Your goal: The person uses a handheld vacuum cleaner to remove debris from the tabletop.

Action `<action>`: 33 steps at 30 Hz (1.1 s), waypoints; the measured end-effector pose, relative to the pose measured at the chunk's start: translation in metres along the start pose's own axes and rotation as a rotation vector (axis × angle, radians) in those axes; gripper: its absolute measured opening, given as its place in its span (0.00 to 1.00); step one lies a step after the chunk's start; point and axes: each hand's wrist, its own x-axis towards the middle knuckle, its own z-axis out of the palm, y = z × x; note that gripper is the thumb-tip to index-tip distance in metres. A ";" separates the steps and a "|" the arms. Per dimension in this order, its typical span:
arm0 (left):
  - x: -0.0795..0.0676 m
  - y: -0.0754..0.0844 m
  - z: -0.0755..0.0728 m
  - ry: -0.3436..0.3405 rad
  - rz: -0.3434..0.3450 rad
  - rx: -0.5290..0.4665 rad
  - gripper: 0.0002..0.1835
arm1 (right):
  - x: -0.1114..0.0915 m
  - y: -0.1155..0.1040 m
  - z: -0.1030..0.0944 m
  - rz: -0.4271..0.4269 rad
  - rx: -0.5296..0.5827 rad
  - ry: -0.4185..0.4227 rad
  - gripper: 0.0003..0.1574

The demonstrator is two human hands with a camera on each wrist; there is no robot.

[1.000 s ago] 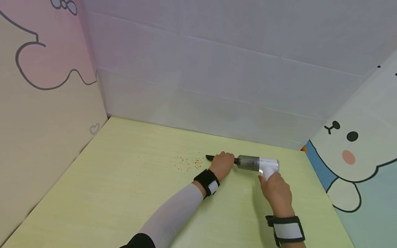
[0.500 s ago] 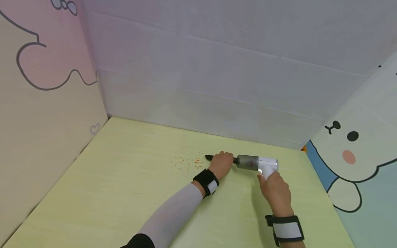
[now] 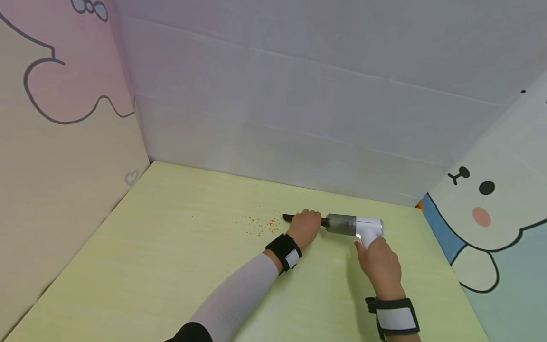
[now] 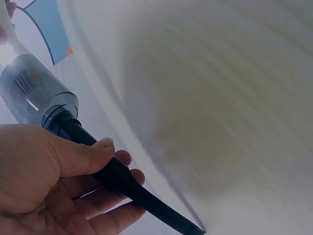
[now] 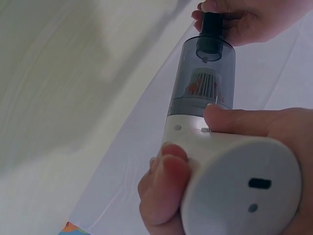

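A white handheld vacuum cleaner [image 3: 370, 226] with a clear grey dust cup [image 5: 203, 78] lies level over the table, its black crevice nozzle [image 4: 146, 198] pointing left. My right hand [image 3: 381, 263] grips the white handle, with the thumb near a small lit switch in the right wrist view. My left hand [image 3: 305, 228] holds the black nozzle between thumb and fingers. Just left of the nozzle tip, small orange crumbs [image 3: 256, 225] are scattered on the table. Some reddish bits [image 5: 193, 88] show by the filter inside the dust cup.
The pale yellow table [image 3: 171, 247] meets a whitish back wall [image 3: 299, 118]. Side panels with cartoon drawings stand at left and right, the right one [image 3: 504, 213] close to the right arm. Both wrists wear black straps.
Almost nothing differs. Both hands and the vacuum cleaner shift very slightly left from the first frame, then hold still; the crumbs look the same.
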 end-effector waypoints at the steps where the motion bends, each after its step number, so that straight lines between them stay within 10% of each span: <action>1: 0.000 0.000 -0.001 0.004 0.002 0.000 0.10 | 0.000 0.000 0.000 -0.001 0.002 0.000 0.34; 33: -0.011 0.002 0.000 0.038 0.035 0.005 0.08 | -0.011 0.002 -0.004 0.004 -0.002 -0.003 0.34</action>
